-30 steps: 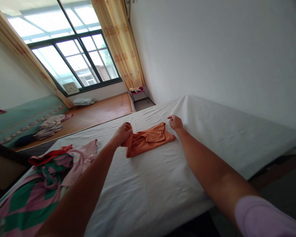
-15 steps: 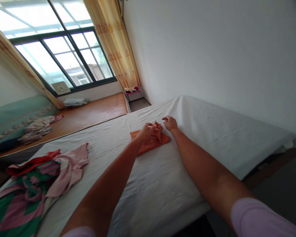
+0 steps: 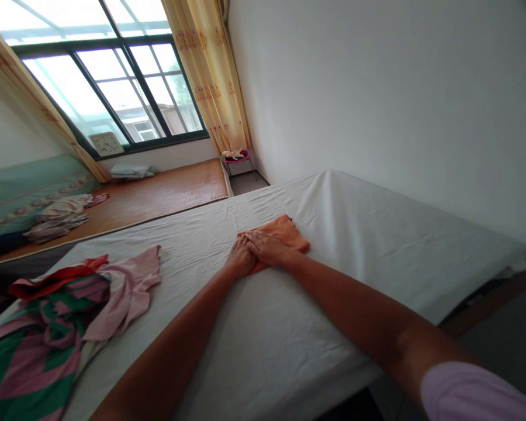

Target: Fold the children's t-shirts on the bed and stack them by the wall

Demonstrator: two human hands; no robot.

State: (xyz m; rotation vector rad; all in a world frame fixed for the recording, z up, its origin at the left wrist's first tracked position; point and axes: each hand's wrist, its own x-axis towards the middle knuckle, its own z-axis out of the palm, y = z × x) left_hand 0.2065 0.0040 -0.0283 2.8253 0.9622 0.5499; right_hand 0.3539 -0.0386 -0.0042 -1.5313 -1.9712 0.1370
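Observation:
An orange folded cloth garment (image 3: 289,231) lies flat on the white-sheeted surface (image 3: 263,333) in front of me. My left hand (image 3: 242,257) rests palm down on its left edge, fingers stretched out. Pressed beside it, my right hand (image 3: 265,247) lies flat on the cloth, its fingertips reaching over those of my left hand. Neither hand grips the fabric. The garment's near left part is covered by my hands.
On the left lies a heap of pink, red and green-striped clothes (image 3: 65,321). Beyond the sheet is a low bed with a brown mat (image 3: 170,190). A white wall (image 3: 377,105) borders the right side, and a small pink stool (image 3: 236,158) stands in the corner.
My left hand has let go of the bunched cloth and flattened. My right hand has come left onto the garment. The garment's crumpled top part now lies smooth and folded over.

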